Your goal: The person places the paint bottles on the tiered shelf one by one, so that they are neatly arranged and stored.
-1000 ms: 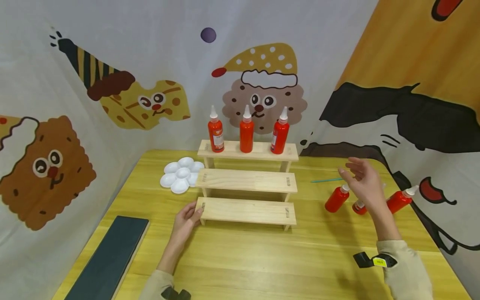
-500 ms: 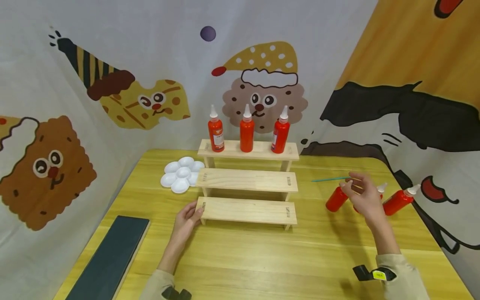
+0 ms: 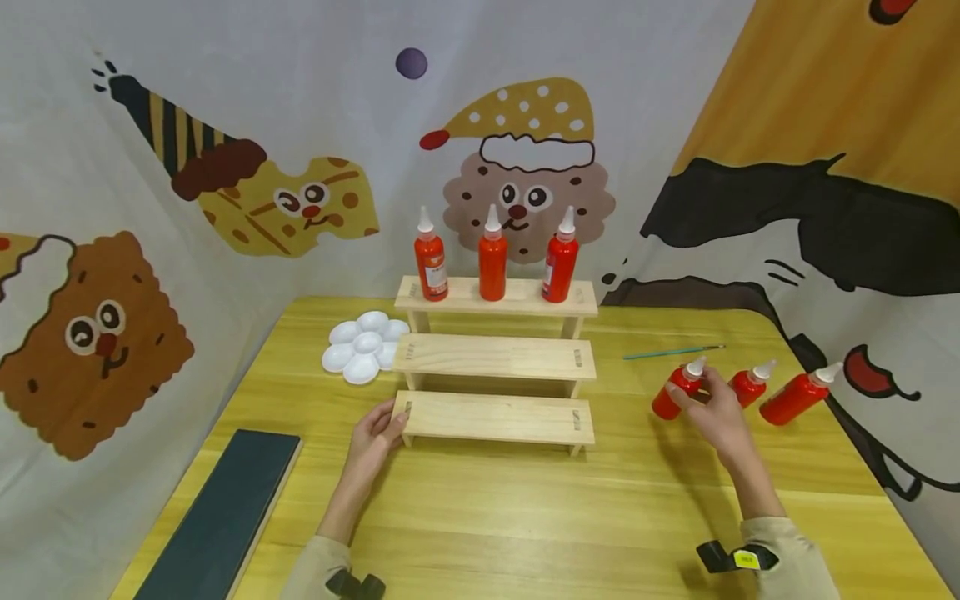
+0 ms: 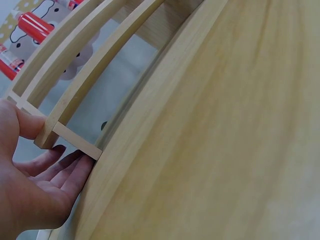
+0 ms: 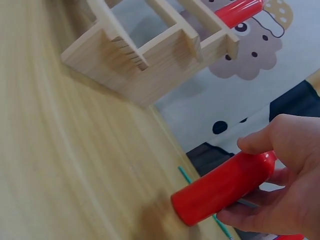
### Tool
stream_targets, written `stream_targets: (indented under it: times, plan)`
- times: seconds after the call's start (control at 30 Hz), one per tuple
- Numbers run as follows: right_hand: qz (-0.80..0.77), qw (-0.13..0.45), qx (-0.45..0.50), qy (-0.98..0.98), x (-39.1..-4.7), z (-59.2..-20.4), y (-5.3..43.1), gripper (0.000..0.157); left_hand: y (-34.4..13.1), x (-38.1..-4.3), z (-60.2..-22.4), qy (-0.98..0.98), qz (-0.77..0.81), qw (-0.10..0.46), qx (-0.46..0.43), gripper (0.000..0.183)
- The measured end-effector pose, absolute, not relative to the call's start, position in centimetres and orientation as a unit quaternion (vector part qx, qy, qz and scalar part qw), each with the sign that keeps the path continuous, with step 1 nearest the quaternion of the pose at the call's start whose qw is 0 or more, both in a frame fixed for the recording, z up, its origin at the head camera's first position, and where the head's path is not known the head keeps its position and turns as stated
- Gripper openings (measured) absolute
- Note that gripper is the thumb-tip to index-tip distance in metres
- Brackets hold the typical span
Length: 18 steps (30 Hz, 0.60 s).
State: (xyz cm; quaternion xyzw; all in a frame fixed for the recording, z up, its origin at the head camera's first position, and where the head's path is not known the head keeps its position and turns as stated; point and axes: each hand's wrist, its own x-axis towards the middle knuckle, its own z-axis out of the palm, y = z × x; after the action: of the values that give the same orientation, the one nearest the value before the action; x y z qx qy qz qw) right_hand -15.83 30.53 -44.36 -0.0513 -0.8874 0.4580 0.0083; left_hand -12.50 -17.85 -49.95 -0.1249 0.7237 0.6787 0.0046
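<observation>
The left hand [image 3: 371,442] holds the left end of the lowest step of a three-step wooden stand [image 3: 492,417], thumb on top and fingers below, as the left wrist view shows. At the right, the right hand [image 3: 717,414] grips a red paint bottle [image 3: 665,403] with a white nozzle near its top. In the right wrist view that bottle [image 5: 220,189] leans, with the thumb on one side and fingers on the other. Two more red bottles, one near [image 3: 748,388] and one farther right [image 3: 793,400], stand beside the hand. Three similar bottles [image 3: 492,268] line the top step.
A white flower-shaped palette [image 3: 360,367] lies left of the stand. Behind the right-hand bottles is a thin teal paintbrush [image 3: 667,353]. A dark flat board [image 3: 217,517] lies at the table's left edge. A cartoon-printed cloth [image 3: 322,75] hangs behind the table.
The right hand has come down and leftward onto the nearest of the three right-hand bottles and now grips it. The left hand stays on the stand.
</observation>
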Motion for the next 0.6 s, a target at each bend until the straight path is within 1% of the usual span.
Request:
stream_targets:
  times: [0.37,0.6]
  plan:
    - [0.462,-0.024,-0.046,-0.885,-15.3,-46.1,30.7,0.066,-17.8,-12.5,-49.9,0.717,0.688,0.001,-0.114,0.046]
    - [0.463,-0.024,-0.028,-0.886,-14.8,-46.8,31.0,0.064,-17.8,-12.2,-49.9,0.716,0.689,0.004,-0.115,0.048]
